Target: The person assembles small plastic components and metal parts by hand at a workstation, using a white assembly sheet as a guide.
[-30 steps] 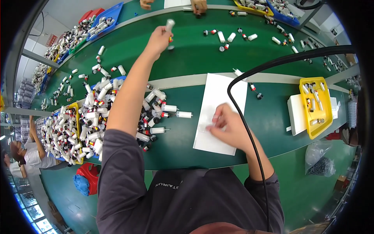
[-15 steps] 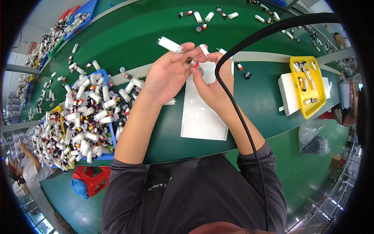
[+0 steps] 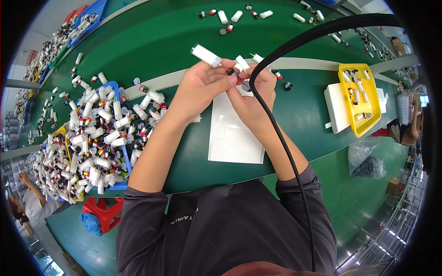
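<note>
My left hand (image 3: 202, 85) grips a white cylindrical tube (image 3: 206, 55) whose free end points up and left. My right hand (image 3: 251, 94) meets it at the tube's near end, its fingers pinched on a small dark and red part (image 3: 231, 72). Both hands are raised over a white sheet (image 3: 230, 138) that lies on the green table (image 3: 294, 115). A thick black cable (image 3: 276, 133) hangs in front of my right forearm and hides part of that hand.
A big heap of white tubes with red and black caps (image 3: 92, 138) fills blue and yellow trays on my left. A yellow tray (image 3: 359, 99) on a white block sits to the right. More loose tubes (image 3: 239, 16) lie far across the table. A plastic bag (image 3: 366, 161) hangs at right.
My left hand, which reached far across the table for a tube, has drawn back to meet my right hand over the white sheet. The right hand has risen from the sheet.
</note>
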`<control>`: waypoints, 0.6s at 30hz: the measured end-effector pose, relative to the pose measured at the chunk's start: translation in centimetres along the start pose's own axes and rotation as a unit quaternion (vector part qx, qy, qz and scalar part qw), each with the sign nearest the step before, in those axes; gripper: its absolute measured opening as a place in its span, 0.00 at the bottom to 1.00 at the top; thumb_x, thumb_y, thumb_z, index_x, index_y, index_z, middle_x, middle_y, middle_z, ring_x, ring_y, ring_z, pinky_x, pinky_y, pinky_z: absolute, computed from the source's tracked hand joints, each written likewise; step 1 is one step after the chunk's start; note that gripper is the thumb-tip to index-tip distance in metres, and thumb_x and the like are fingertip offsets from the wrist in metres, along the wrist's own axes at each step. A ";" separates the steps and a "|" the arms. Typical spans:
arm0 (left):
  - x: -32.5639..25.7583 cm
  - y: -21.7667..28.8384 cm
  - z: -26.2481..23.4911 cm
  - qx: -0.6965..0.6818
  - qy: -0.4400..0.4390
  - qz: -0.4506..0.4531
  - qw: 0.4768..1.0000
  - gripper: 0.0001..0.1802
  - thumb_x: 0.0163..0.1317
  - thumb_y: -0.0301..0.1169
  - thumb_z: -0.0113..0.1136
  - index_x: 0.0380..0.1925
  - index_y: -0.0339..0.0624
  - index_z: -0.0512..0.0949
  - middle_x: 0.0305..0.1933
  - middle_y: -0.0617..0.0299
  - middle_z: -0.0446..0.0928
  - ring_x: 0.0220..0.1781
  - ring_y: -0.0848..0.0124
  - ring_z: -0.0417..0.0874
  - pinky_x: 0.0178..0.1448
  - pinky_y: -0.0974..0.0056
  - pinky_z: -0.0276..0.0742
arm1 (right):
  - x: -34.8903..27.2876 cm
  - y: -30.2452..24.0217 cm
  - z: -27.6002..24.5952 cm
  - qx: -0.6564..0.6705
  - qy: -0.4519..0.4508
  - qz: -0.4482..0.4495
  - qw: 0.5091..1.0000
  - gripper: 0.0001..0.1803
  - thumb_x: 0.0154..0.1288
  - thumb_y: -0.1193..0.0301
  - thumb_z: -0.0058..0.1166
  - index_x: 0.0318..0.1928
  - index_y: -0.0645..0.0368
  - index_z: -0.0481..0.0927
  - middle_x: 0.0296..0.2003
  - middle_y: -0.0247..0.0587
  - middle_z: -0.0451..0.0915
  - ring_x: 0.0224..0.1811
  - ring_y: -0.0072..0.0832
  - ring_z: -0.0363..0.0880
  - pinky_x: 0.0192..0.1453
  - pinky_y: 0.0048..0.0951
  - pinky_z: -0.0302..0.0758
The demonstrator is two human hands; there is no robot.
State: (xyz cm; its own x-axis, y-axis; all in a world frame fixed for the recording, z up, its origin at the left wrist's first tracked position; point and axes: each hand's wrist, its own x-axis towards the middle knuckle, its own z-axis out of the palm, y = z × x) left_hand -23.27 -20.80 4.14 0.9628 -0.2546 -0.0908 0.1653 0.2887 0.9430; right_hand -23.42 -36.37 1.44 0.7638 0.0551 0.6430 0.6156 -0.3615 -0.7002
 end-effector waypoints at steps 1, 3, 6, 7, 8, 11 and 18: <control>0.0 0.1 0.1 -0.005 0.002 0.019 1.000 0.20 0.67 0.23 0.64 0.57 0.33 0.74 0.52 0.56 0.82 0.55 0.69 0.83 0.62 0.63 0.78 | 0.1 -0.3 -0.1 0.004 -0.007 0.011 1.000 0.30 0.56 0.78 0.71 0.52 0.59 0.63 0.40 0.40 0.77 0.41 0.25 0.80 0.44 0.26 0.78; 0.1 0.2 -0.1 -0.012 0.007 0.038 0.999 0.18 0.68 0.23 0.63 0.56 0.33 0.75 0.50 0.56 0.83 0.53 0.69 0.84 0.61 0.64 0.78 | 0.1 -0.1 0.0 0.008 -0.016 0.022 1.000 0.30 0.57 0.79 0.70 0.52 0.59 0.63 0.40 0.40 0.77 0.41 0.25 0.80 0.45 0.26 0.78; 0.5 0.2 -0.6 -0.025 0.032 0.066 0.997 0.18 0.68 0.22 0.61 0.57 0.33 0.75 0.52 0.56 0.82 0.54 0.72 0.82 0.61 0.65 0.78 | 0.1 0.1 -0.1 0.107 -0.041 0.081 0.990 0.26 0.61 0.85 0.64 0.54 0.61 0.64 0.42 0.41 0.78 0.43 0.25 0.80 0.53 0.28 0.76; 0.4 0.3 -0.7 -0.026 0.033 0.066 0.997 0.18 0.68 0.22 0.61 0.57 0.33 0.75 0.52 0.56 0.82 0.54 0.72 0.82 0.61 0.65 0.78 | 0.3 -0.2 0.0 0.108 -0.043 0.081 0.990 0.26 0.61 0.85 0.64 0.54 0.61 0.64 0.42 0.41 0.78 0.43 0.25 0.80 0.53 0.28 0.76; 0.4 0.5 -0.6 -0.033 0.033 0.062 0.997 0.18 0.68 0.22 0.61 0.57 0.33 0.75 0.52 0.56 0.82 0.55 0.71 0.82 0.62 0.65 0.78 | 0.5 -0.4 0.0 0.127 -0.037 0.091 0.987 0.25 0.62 0.85 0.63 0.54 0.61 0.64 0.41 0.41 0.78 0.44 0.25 0.80 0.53 0.29 0.75; 0.3 0.7 -0.3 -0.038 0.030 0.059 0.997 0.17 0.68 0.22 0.60 0.56 0.32 0.76 0.52 0.56 0.82 0.55 0.71 0.82 0.63 0.64 0.78 | 0.5 -0.4 -0.2 0.146 -0.028 0.106 0.983 0.23 0.63 0.84 0.62 0.53 0.61 0.65 0.40 0.41 0.79 0.45 0.26 0.80 0.56 0.31 0.74; 0.4 0.5 -0.5 -0.012 0.038 0.053 0.998 0.17 0.69 0.21 0.58 0.57 0.32 0.76 0.54 0.55 0.82 0.56 0.70 0.82 0.63 0.65 0.78 | 0.0 0.5 -0.1 0.137 -0.055 0.099 0.984 0.21 0.64 0.84 0.60 0.53 0.60 0.65 0.40 0.39 0.76 0.47 0.25 0.77 0.60 0.33 0.71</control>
State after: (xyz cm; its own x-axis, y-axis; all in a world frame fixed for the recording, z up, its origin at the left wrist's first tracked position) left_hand -22.72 -20.31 4.38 0.9883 -0.1519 -0.0157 0.0661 0.3323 0.9409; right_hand -23.16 -36.63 1.11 0.8807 0.1147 0.4595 0.4710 -0.1113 -0.8751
